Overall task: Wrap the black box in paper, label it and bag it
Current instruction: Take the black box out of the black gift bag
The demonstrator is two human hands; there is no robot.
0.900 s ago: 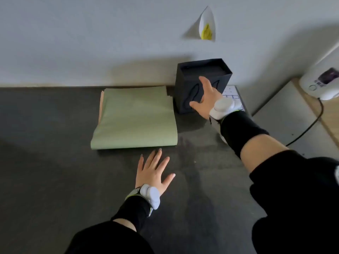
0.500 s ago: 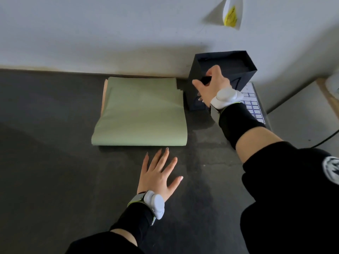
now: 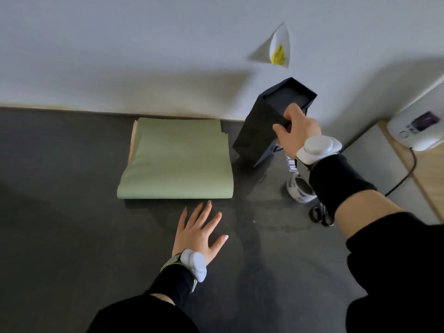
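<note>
Right hand [image 3: 298, 132] grips black paper bag [image 3: 259, 127] by its top rim.
Bag tilted, mouth up-right, just right of green paper [image 3: 177, 162]; left hand [image 3: 199, 234] flat, fingers straight, on bench [image 3: 72, 212].

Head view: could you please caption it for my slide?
Right hand grips the rim of the tilted black bag beside folded green paper; left hand spread open over the table.
</note>
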